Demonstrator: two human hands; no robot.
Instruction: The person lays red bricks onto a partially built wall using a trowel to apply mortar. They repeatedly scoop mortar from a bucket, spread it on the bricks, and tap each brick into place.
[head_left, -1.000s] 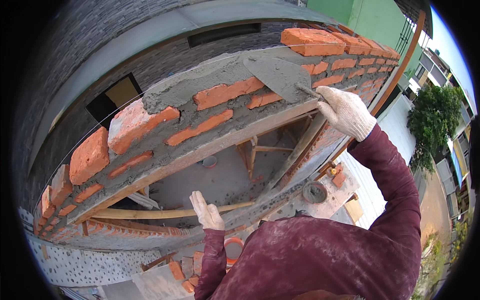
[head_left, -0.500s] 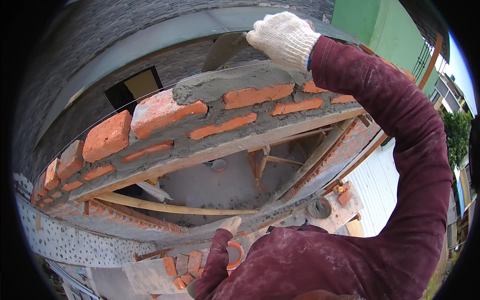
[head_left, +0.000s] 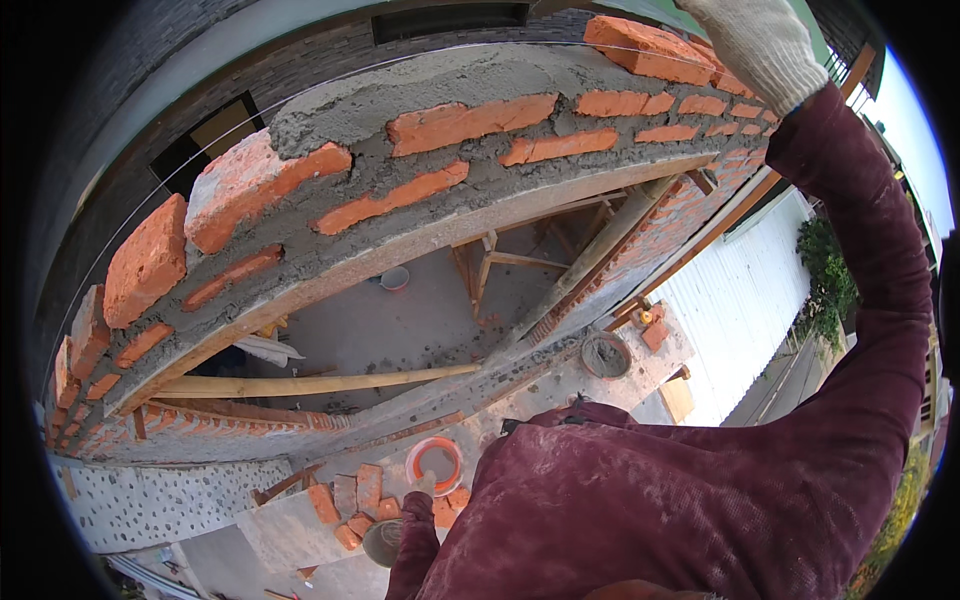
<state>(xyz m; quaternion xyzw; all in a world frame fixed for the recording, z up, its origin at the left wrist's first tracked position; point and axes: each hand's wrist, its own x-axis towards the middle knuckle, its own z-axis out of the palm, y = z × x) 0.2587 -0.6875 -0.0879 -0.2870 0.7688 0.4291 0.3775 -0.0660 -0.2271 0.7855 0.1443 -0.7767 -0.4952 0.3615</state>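
Mortared wall edge (head_left: 430, 85) lies open between bricks (head_left: 652, 50).

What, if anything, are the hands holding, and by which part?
Cannot be told. The right hand is cut off by the upper edge, hiding its fingers; the left hand, near the orange bucket, is too small to show any hold.

The person's bent right arm (head_left: 870, 230) extends far forward, the gloved right hand (head_left: 757, 45) partly cut off by the view's upper edge, while the left hand (head_left: 427, 484), small and indistinct, hangs low near the torso (head_left: 640, 500).
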